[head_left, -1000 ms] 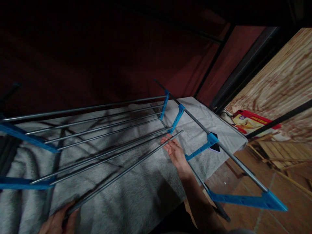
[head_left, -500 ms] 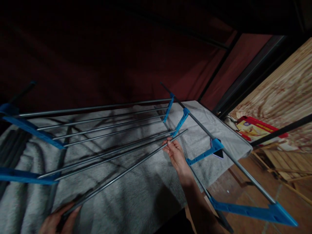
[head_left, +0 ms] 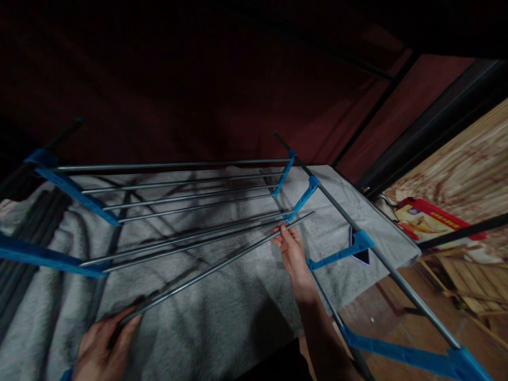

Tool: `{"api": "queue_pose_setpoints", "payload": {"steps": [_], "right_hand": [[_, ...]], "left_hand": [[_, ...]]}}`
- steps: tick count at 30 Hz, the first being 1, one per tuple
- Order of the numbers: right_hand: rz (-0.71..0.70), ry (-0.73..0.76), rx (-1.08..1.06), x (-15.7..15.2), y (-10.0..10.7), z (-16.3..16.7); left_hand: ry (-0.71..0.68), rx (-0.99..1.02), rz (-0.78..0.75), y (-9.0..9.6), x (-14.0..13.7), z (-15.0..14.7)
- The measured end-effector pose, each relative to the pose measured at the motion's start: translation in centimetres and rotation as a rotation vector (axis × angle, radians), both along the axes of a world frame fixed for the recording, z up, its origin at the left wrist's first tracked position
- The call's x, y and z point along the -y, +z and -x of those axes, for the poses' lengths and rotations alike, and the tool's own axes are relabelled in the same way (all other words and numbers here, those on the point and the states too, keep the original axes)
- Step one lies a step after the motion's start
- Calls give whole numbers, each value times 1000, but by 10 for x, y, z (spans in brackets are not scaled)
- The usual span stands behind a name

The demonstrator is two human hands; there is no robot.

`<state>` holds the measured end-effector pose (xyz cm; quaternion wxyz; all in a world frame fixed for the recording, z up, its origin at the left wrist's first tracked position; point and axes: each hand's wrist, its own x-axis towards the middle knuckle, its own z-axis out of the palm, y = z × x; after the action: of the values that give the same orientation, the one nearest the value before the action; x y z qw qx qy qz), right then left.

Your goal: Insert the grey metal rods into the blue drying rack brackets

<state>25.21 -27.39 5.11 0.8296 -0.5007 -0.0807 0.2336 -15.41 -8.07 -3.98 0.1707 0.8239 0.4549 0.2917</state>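
Note:
A loose grey metal rod (head_left: 214, 268) slants across the view, held at both ends. My left hand (head_left: 106, 341) is closed around its near end at the lower left. Close to the far end, my right hand (head_left: 290, 244) pinches it between thumb and fingers; the tip sticks out beyond. Behind the rod stands a rack frame with blue plastic brackets (head_left: 75, 193) on the left and a blue bracket (head_left: 304, 200) near my right hand. Several metal rods (head_left: 190, 197) span between brackets. One blue bracket (head_left: 335, 256) right of my right hand has no rod in it.
A grey fleecy blanket (head_left: 222, 323) lies under the frame. More dark tubes (head_left: 29, 254) rest on it at the left. A phone (head_left: 360, 255) lies partly behind a bracket. At the right are a red and yellow box (head_left: 432, 218) and a wooden slatted piece (head_left: 468, 280).
The view has shifted, so the frame appears farther right. My left hand and the rod's near end sit higher and farther right in view. Both hands keep their hold.

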Motion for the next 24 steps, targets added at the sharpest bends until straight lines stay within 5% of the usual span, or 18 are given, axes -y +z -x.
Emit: {"api": "queue_pose_setpoints", "payload": {"steps": [8,19,24], "right_hand": [[-45,44,-44,8,1,-3],[-39,43,-5,13,1,2],[-4,67,-13,9,4,10]], "left_hand": [[-33,32,83,22,8,-12],[-124,-23,84,18,10,-20],[-62,-33,34,19,11,-25]]}}
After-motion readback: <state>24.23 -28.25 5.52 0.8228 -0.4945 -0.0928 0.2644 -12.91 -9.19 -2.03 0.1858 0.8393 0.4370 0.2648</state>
